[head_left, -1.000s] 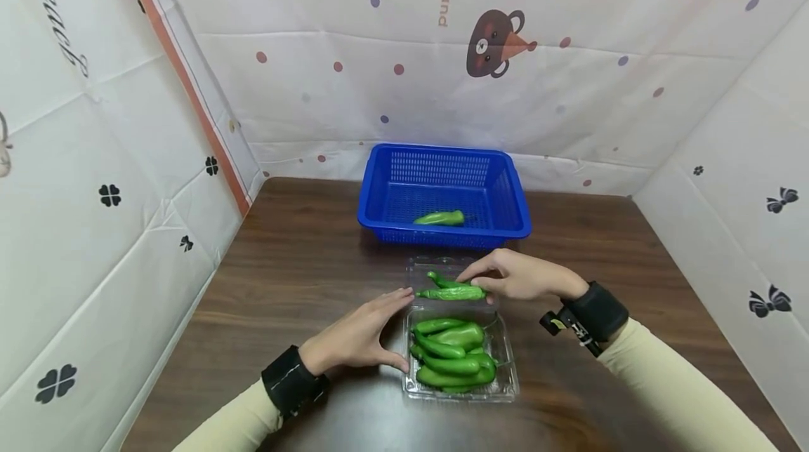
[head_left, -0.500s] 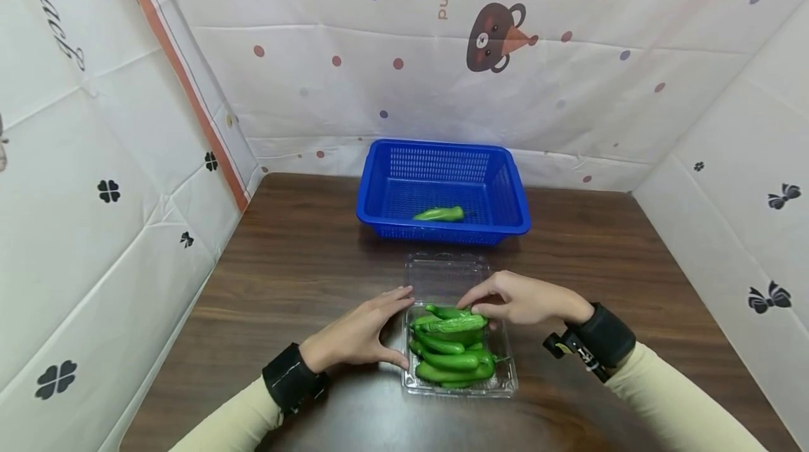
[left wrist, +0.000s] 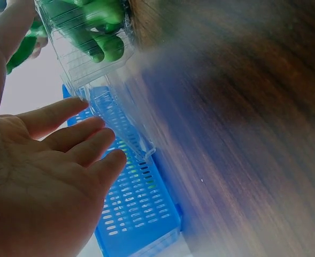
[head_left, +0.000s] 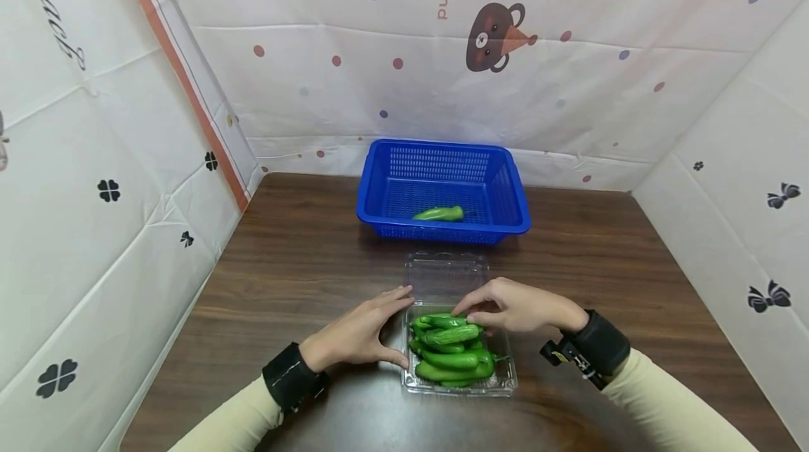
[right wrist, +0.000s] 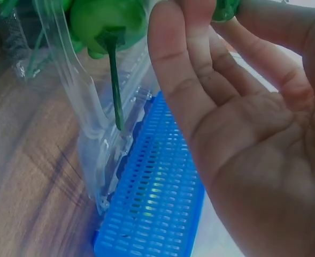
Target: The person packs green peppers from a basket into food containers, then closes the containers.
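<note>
Resting at lower centre-left of the head view, the left hand (head_left: 357, 334) lies with fingers straight and spread, its tips against the left wall of the clear plastic tray (head_left: 499, 385), steadying it on the dark wooden desk (head_left: 297, 276); the left wrist view shows the palm open beside the tray's ribbed wall. Just right of it, in the tray at lower centre, sits a pile of green peppers (head_left: 451, 361). The topmost pepper (head_left: 450, 333) lies across the pile, and the right hand (head_left: 515, 307) arches over its right end with fingertips curled down onto it; the right wrist view shows a green end between thumb and fingers, so it appears to pinch that pepper. The tray's open lid (head_left: 445, 273) lies flat beyond the pile. Above it, at centre frame, stands the blue basket (head_left: 442, 150), well apart from the tray, with a single pepper (head_left: 439, 213) inside. Judging from this, the step in hand is taking hold of one pepper from the pile. A next move would call for a firm pinch and a clean lift clear of the tray rim.
</note>
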Tool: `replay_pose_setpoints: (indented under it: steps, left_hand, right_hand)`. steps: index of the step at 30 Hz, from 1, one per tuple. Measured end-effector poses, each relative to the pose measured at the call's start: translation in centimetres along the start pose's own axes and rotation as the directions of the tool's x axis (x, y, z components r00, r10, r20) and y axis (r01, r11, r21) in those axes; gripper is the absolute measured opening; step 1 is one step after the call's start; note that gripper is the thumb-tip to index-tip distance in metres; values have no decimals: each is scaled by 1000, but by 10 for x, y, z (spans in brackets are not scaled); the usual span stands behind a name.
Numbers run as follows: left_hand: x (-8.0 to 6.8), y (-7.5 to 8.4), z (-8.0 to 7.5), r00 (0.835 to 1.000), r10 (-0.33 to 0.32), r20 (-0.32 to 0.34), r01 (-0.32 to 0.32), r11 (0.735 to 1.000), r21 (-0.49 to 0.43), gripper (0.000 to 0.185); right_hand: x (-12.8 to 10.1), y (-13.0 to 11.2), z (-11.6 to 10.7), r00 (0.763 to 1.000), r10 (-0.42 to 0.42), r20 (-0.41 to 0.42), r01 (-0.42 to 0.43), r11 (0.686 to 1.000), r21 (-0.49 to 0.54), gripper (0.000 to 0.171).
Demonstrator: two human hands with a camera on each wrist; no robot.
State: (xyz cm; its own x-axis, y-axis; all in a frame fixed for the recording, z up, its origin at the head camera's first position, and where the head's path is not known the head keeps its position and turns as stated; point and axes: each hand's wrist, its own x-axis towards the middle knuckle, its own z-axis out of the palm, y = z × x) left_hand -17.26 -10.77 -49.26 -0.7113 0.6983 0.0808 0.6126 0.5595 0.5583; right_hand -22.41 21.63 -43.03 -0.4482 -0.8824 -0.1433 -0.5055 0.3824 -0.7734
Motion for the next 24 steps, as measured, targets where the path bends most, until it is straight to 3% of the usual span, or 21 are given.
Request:
replay_pose_setpoints:
  steps: [6, 13, 24]
  left_hand:
    - [0, 0, 0, 1000, 13, -9, -13, 1000, 4, 104]
    - [0, -2, 1, 1000, 23, -9, -23, 1000, -3, 105]
    - [0, -3, 2, 1000, 20, -3, -20, 1000, -2, 103]
  right_hand:
    - [4, 4, 5, 997, -23, -71, 13, 992, -128, 27]
    - [7, 1, 11, 991, -64, -120, 40, 980, -194, 26]
    - [11, 0, 19, 986, -117, -119, 81, 958, -273, 28]
